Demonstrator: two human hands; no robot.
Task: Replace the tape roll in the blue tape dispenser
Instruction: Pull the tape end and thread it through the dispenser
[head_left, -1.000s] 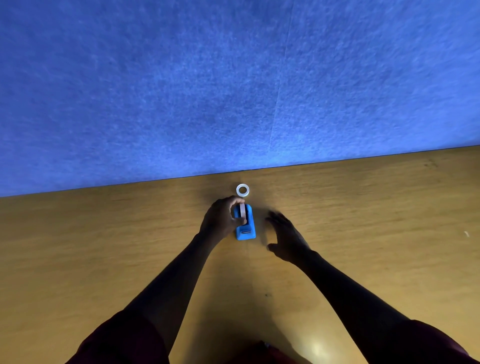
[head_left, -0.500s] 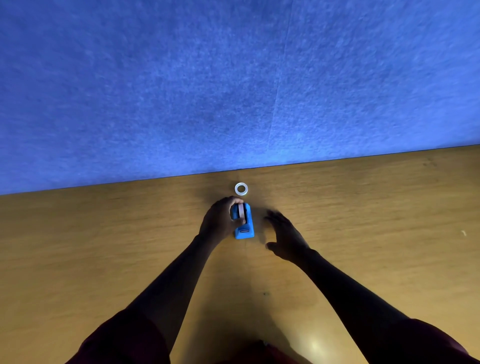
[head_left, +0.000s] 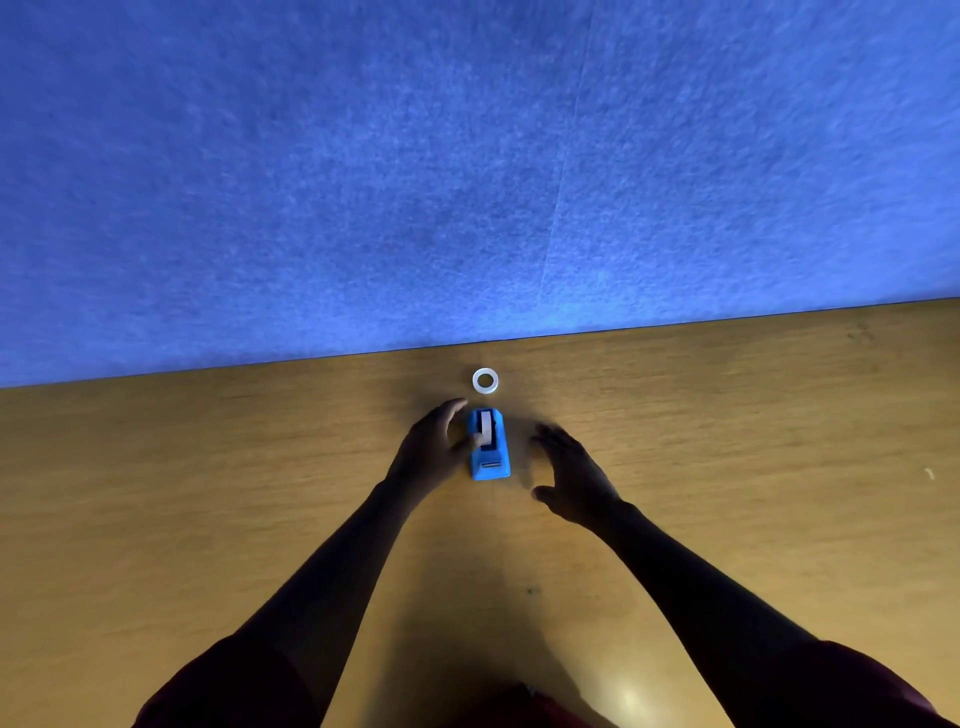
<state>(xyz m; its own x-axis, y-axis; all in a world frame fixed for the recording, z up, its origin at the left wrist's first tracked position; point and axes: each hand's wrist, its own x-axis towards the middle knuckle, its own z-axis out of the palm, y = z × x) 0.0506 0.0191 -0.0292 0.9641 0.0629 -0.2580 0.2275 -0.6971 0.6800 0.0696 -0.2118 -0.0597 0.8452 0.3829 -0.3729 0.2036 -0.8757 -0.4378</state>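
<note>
Small blue plastic tape dispenser upright on wooden desk, roll seated. Left hand fingers spread, thumb against its side, steadying. Right hand open, empty, beside. Spare white tape ring flat behind, out of way.

A blue felt-like wall panel is filling the upper half of the view, with a faint vertical seam running down it right of centre. Below it, a wooden tabletop with a warm yellow-brown grain is stretching across the whole width, meeting the panel along a slightly slanted edge. A bright spot of light is glinting on the wood at the bottom.
</note>
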